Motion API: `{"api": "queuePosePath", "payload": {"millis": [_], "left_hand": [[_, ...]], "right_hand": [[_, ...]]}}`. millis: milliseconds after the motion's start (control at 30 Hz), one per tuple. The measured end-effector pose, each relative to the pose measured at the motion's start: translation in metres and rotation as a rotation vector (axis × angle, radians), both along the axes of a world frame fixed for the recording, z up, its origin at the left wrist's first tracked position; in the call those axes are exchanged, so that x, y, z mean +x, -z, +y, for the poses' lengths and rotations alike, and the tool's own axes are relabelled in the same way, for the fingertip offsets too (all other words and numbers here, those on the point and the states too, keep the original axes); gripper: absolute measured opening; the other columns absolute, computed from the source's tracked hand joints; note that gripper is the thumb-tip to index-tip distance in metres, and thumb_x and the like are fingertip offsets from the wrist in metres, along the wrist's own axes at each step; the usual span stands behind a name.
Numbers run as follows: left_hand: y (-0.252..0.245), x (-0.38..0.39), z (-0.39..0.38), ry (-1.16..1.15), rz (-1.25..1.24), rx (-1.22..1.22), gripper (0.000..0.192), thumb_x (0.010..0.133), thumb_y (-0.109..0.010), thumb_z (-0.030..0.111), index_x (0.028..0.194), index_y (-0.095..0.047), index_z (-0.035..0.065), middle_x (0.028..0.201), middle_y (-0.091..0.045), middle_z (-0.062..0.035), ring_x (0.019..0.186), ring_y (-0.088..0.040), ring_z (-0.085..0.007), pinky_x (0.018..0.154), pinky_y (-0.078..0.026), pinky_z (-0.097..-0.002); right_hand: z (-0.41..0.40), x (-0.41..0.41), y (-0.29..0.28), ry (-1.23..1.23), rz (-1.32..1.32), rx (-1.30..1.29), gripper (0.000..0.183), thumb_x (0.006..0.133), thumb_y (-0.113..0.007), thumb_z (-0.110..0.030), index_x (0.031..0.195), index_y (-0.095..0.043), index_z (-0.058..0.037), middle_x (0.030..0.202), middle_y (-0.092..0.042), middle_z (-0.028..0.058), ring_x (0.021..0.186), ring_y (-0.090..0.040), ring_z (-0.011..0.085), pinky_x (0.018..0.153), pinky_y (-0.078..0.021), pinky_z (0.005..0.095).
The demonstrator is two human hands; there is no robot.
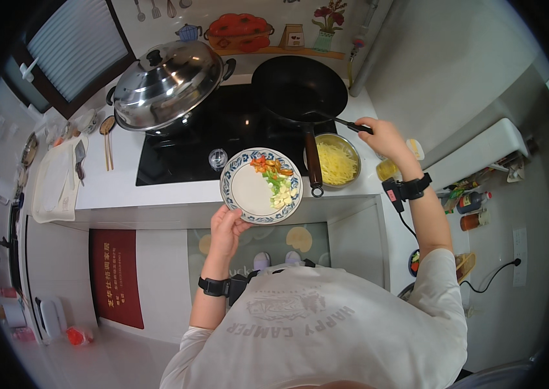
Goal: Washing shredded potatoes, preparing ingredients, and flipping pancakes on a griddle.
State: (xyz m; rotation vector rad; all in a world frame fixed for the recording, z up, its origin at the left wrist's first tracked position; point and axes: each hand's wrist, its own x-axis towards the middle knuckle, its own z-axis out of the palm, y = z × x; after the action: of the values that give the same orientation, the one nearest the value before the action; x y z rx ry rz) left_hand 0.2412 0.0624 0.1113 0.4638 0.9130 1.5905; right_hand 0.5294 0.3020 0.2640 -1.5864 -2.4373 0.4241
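Observation:
My left hand (227, 228) grips the near rim of a plate (242, 194) with a blue leaf border, held up before the counter's front edge. Along the plate's right side lie chopped red pieces (265, 165), green pieces (274, 180) and pale chopped pieces (282, 197). My right hand (385, 138) holds the black handle of a utensil (340, 121); its far end dips into a black wok (298, 80), where its shape is hard to make out. The wok's wooden handle (312, 155) points towards me. Beside that handle sits a metal bowl of yellow shreds (336, 160).
A large lidded steel pot (170, 85) stands on the left of the black cooktop (196, 141). Behind the plate is a small clear lidded jar (217, 159). A cutting board (53, 180), a knife (80, 158) and a wooden spoon (108, 129) lie left. Right of the bowl stands a yellow-filled container (387, 169).

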Motion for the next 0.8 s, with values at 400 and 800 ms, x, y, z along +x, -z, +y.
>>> {"api": "queuePosePath", "payload": {"millis": [400, 800], "left_hand": [[-0.010, 0.021, -0.005, -0.086, 0.060, -0.016, 0.027, 0.087, -0.047, 0.010, 0.109, -0.051, -0.0056, 0.095, -0.064, -0.0125, 0.080, -0.065, -0.0159, 0.070, -0.056, -0.0267], [-0.009, 0.016, 0.002, -0.045, 0.033, -0.001, 0.025, 0.087, -0.049, 0.010, 0.107, -0.053, -0.0046, 0.091, -0.064, -0.0115, 0.075, -0.065, -0.0145, 0.068, -0.057, -0.0263]], "right_hand": [[0.068, -0.036, 0.052, 0.019, 0.048, 0.306, 0.027, 0.080, -0.056, -0.013, 0.105, -0.062, -0.0068, 0.089, -0.065, 0.0186, 0.086, -0.062, 0.0349, 0.075, -0.0502, 0.0437], [0.010, -0.030, -0.014, -0.139, -0.020, 0.204, 0.025, 0.079, -0.054, -0.016, 0.097, -0.066, -0.0034, 0.088, -0.065, 0.0179, 0.085, -0.061, 0.0352, 0.080, -0.0485, 0.0418]]}}
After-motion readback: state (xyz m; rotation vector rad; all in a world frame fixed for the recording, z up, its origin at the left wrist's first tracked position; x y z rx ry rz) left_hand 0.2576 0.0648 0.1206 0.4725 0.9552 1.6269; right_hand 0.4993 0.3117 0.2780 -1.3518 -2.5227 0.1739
